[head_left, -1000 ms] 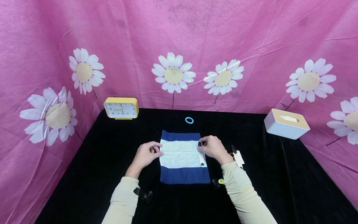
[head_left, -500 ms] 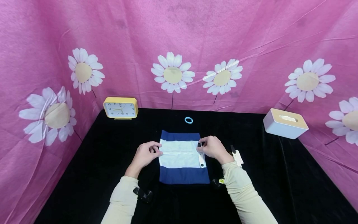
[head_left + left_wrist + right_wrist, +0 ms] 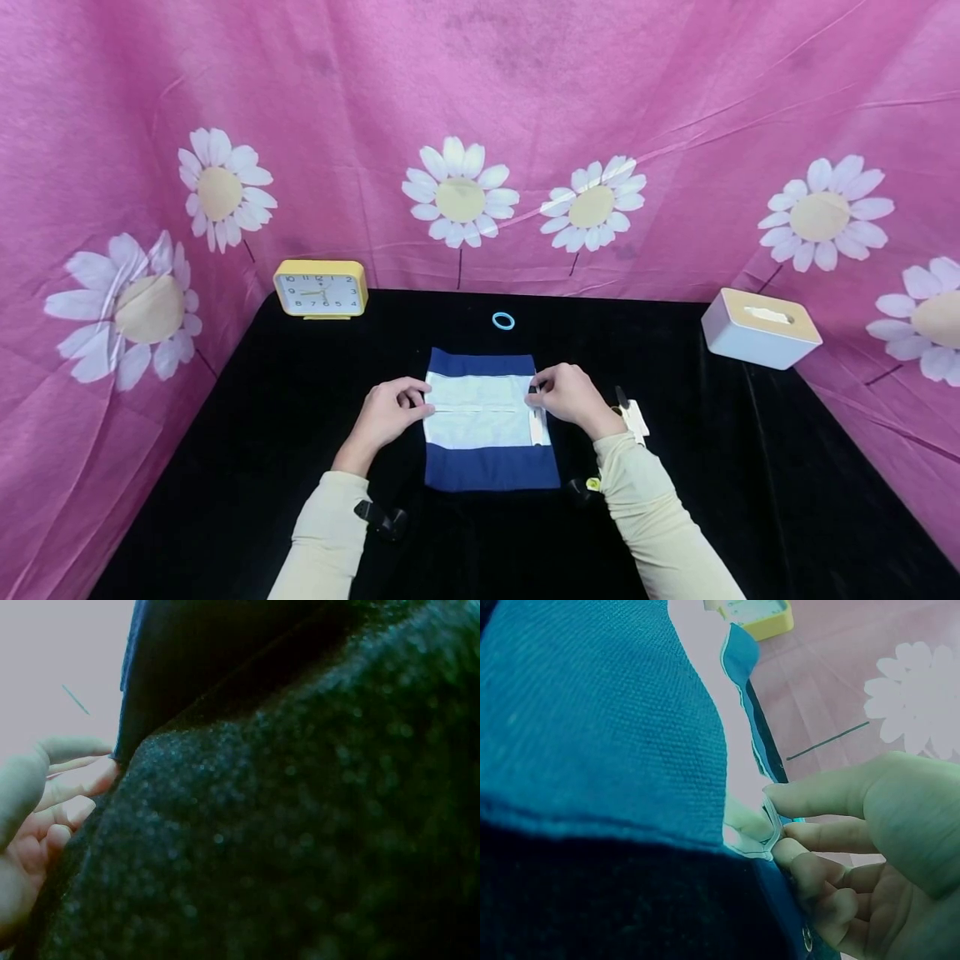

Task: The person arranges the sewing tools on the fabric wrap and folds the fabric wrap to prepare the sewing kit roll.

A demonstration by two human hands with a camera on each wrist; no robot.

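A rectangular fabric piece [image 3: 480,387] lies before me, white across its middle with navy bands at the far and near ends. A narrow white strap [image 3: 536,428] runs along its right side. My left hand [image 3: 384,414] pinches the left edge between thumb and fingers; in the left wrist view its fingertips meet the dark fabric's border [image 3: 124,712]. My right hand [image 3: 572,395] pinches the right edge near the strap's upper end. In the right wrist view, thumb and forefinger grip a folded white edge [image 3: 769,836] beside the blue weave [image 3: 615,727].
The table has a black cloth [image 3: 315,433]. A light-blue ring [image 3: 503,313] lies beyond the fabric. A yellow clock [image 3: 321,288] stands back left and a tissue box [image 3: 757,342] back right. A pink flowered curtain [image 3: 480,92] hangs behind.
Both hands keep their grip in nearly the same places. The strap's dark round snap at its lower end shows less now. The whole head view has shifted slightly.
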